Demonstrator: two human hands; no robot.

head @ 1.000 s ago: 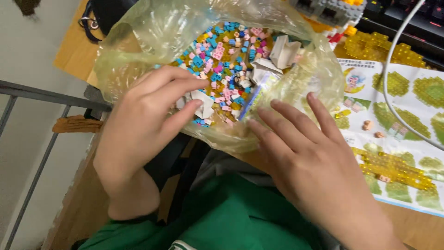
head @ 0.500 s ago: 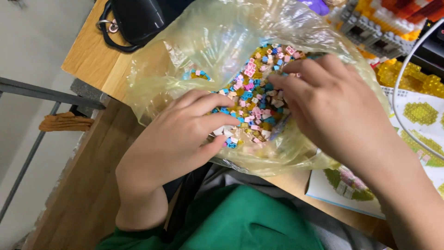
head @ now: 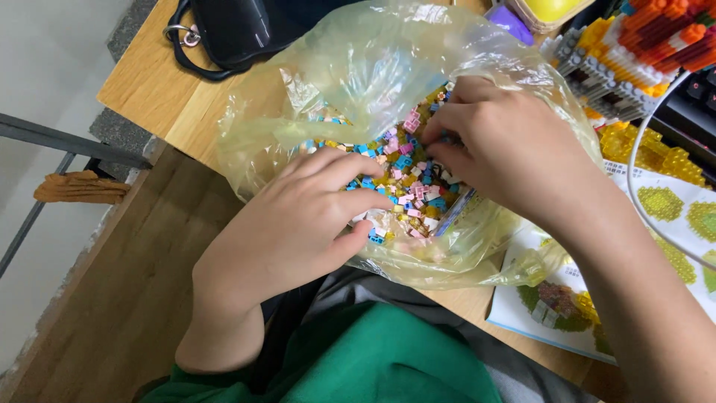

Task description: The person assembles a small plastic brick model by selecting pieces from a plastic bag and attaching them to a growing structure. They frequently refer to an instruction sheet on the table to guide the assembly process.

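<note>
Sorting tiny multicoloured plastic bricks inside a thin yellowish plastic bag: left hand rests open beside them; right hand pinches among them. Light, slippery pieces likely demand fingertip grips.

Two hands, one plastic bag of countless tiny bricks, one booklet, one black bag.

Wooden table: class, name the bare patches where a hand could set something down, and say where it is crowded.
Bare wood on the table lies between the black bag and the plastic bag, and along the edge near the booklet. Crowded: right side, with the brick model and both hands in the bricks.
</note>
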